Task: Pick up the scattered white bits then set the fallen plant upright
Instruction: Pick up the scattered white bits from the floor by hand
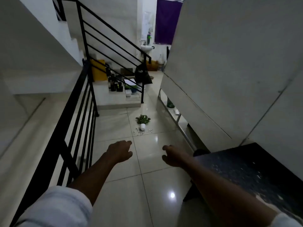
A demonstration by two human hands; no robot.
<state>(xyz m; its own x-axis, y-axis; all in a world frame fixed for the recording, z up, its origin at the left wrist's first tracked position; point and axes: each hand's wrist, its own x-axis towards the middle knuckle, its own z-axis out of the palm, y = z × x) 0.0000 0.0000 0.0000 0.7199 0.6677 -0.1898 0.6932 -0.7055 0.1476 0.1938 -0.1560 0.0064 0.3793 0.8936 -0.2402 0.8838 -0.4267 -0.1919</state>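
A small plant with green leaves lies on its side on the glossy tiled floor, its white pot turned toward me. Several small white bits are scattered on the tiles around the pot's mouth, to its left and right. My left hand and my right hand are stretched out in front of me, well short of the plant, fingers loosely curled and holding nothing. Both forearms are bare, with white sleeves at the bottom edge.
A black stair railing runs along the left. Steps beyond it carry bottles, papers and a black bag. A white panel on a metal frame leans at the right. A dark speckled countertop is at the near right.
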